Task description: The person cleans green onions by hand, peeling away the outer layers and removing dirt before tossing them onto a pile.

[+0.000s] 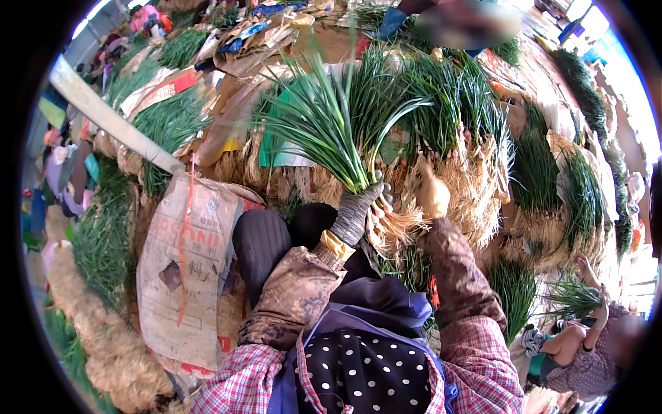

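Observation:
My left hand (360,210), in a dark knitted glove with bare fingertips, is closed round a bunch of long-leaved greens (338,141) that look like chives or young leeks. The leaves fan up and to the left; pale stringy roots (394,228) hang on the right side of the fist. To the right, my right hand (434,196) wears a tan glove and is smeared by motion, so its fingers cannot be made out. It is close to the root ends of a large heap of the same greens (476,110), whose tan roots (479,186) point toward me.
A worn printed sack (186,255) lies left of my knees, and a pale curved bar (114,114) rises beyond it. More bundled greens (538,165) lie to the right, others (103,228) to the left. A co-worker (583,345) sits at lower right, handling greens; another person (469,24) is opposite me.

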The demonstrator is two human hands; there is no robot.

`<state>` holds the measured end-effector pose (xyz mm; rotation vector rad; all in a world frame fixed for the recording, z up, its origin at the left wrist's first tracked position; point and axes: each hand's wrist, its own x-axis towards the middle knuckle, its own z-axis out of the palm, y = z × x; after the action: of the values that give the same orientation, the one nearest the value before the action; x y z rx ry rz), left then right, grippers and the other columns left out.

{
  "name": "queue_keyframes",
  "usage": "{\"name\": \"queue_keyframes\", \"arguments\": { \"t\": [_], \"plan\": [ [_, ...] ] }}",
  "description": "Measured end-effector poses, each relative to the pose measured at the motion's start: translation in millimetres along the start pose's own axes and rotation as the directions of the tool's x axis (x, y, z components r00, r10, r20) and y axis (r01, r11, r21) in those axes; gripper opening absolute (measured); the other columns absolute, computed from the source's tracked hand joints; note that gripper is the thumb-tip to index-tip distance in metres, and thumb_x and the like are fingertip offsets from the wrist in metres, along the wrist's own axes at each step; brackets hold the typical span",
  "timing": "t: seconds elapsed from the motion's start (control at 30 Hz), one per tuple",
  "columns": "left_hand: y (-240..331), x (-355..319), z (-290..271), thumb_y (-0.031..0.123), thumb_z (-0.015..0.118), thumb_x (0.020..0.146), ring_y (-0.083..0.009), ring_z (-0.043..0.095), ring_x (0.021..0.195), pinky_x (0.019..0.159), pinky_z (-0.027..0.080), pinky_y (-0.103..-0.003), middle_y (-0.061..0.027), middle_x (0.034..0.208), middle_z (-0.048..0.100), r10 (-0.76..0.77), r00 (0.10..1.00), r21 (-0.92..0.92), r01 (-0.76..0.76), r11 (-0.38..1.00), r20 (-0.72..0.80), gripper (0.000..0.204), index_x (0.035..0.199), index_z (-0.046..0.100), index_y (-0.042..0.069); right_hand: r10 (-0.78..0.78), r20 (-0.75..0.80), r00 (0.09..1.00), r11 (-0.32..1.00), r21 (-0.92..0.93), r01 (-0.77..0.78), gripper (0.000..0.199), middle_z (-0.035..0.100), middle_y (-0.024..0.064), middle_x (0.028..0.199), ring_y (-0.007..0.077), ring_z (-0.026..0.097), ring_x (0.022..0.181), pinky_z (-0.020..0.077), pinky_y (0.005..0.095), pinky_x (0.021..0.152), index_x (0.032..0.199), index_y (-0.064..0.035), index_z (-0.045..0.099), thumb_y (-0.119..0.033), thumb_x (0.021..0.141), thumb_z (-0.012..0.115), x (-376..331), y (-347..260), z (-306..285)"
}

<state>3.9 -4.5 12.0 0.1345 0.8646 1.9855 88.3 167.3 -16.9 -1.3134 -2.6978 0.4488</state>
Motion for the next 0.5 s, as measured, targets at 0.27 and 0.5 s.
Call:
{"name": "queue_keyframes", "arguments": {
  "t": [0.27,0.5],
  "plan": [
    [-6,7,-4,0.013,0.064,0.075,-0.0177,0.054,0.042,0.038,0.046,-0.027,-0.0103,0.069,0.060,-0.242,0.968,0.209,0.225,0.952,0.060,0.028,0.099,0.054,0.003,0.136,-0.009,0.991,0.990,0.026,-0.135,0.012,0.061,0.0065,0.072,0.0116,0.054,0.055,0.0459,0.0247,0.048,0.079,-0.0094,0.061,-0.013,0.083,0.050,20,-14,-37],
    [-16,9,-16,0.021,0.063,0.075,-0.0104,0.051,0.038,0.031,0.038,-0.020,-0.0087,0.063,0.061,-0.249,0.959,0.224,0.215,0.950,0.133,0.028,0.095,0.059,0.002,-0.173,0.340,0.924,0.912,0.411,0.020,0.036,0.062,0.0142,0.072,0.0223,0.060,0.064,0.0476,0.0342,0.062,0.091,-0.0026,0.062,-0.035,0.086,0.048,-104,-26,-47]
  ]
}}
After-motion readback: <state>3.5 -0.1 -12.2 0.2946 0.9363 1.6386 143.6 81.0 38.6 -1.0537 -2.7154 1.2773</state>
